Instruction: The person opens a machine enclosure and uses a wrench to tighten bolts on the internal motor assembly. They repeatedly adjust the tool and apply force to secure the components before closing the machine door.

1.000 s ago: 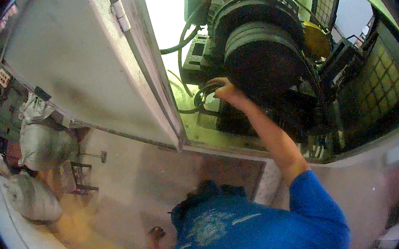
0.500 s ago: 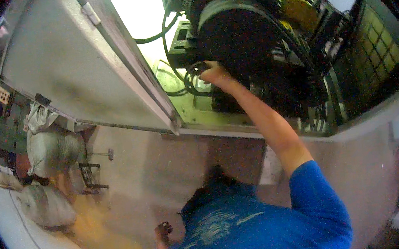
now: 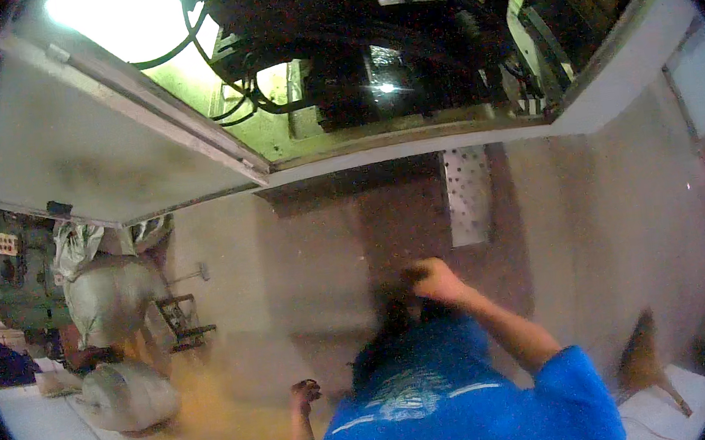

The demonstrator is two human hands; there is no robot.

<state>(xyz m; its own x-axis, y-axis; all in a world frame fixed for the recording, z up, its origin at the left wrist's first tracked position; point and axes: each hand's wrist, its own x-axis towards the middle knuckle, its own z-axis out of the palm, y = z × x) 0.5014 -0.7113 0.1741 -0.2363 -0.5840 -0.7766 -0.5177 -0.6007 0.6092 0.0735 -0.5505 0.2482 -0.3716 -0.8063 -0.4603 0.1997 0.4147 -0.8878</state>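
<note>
My right hand [image 3: 439,282] is in front of my body, low over the floor, its fingers closed. Something dark shows at its fingertips, too blurred to name. To the left of my blue shirt hangs my left hand [image 3: 305,393], fingers curled; what they hold, if anything, I cannot make out. Ahead of me is a dark, greasy machine [image 3: 338,84] with black hoses [image 3: 258,101], inside an open green-lit cabinet. Neither hand touches the machine.
A wide grey door [image 3: 103,134] stands open at the left. Beyond it are stuffed sacks [image 3: 116,296] and a small dark metal frame [image 3: 181,322]. A perforated plate [image 3: 468,199] lies by the cabinet base. A brown pointed object [image 3: 644,357] is at lower right.
My right hand has drawn back from the machine toward my body. The view has shifted, so the machine sits higher in the picture. My left hand still hangs at my side.
</note>
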